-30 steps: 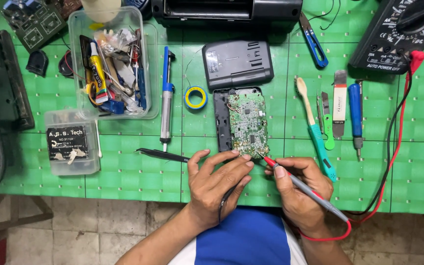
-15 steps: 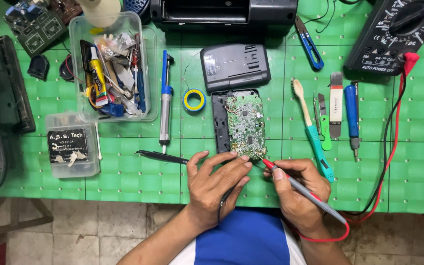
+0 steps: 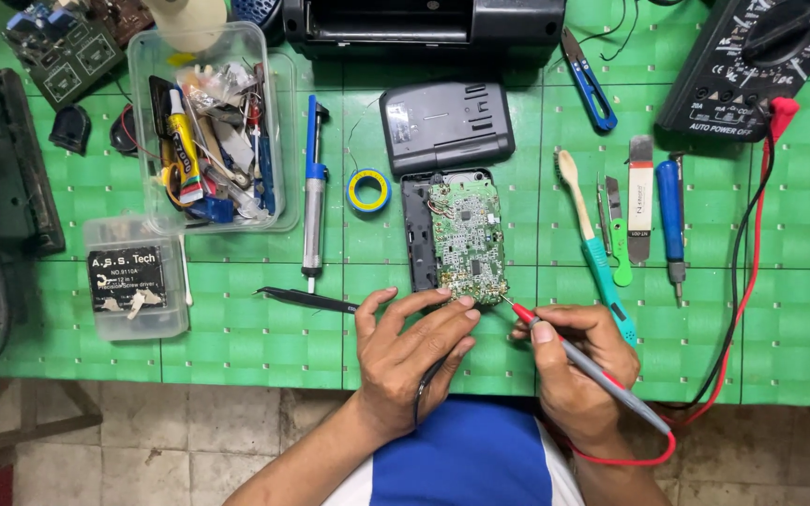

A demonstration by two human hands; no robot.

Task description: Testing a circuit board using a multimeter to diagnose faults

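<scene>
Up along the far edge of the green gridded cutting mat point(image 3: 236, 337) sit a black box-shaped device point(image 3: 424, 23) and, in the far right corner, a black multimeter point(image 3: 752, 61) with red and black leads running down the right side. Near the far left corner a clear plastic tub point(image 3: 278, 141) holds glue, cutters and odd bits, and below it, toward the near left corner, lies a small clear screw box point(image 3: 133, 276). A blue-handled soldering iron point(image 3: 312, 187) lies lengthways beside the tub, with a blue and yellow roll of tape point(image 3: 368, 190) just right of it. Black tweezers point(image 3: 307, 300) lie close to the left hand. To the right of the middle rest a teal-handled toothbrush point(image 3: 597, 248), green tweezers point(image 3: 617, 239), a flat metal pry tool point(image 3: 640, 197) and a blue screwdriver point(image 3: 671, 211); blue snips point(image 3: 588, 80) lie further up.

At the mat's middle a grey plastic cover point(image 3: 445, 125) lies above the open black case point(image 3: 416, 234), which carries the green circuit board point(image 3: 466, 234). Nothing lies between the hands and the board's near end.

The left hand point(image 3: 410, 361) has its fingers half curled, fingertips point(image 3: 461, 305) touching the board's near edge; a black lead point(image 3: 421, 398) shows under its palm, but how it is held cannot be told. The right hand point(image 3: 569, 361) is closed pen-fashion around the red-tipped grey multimeter probe point(image 3: 592, 370), whose point meets the board's near right corner.
</scene>
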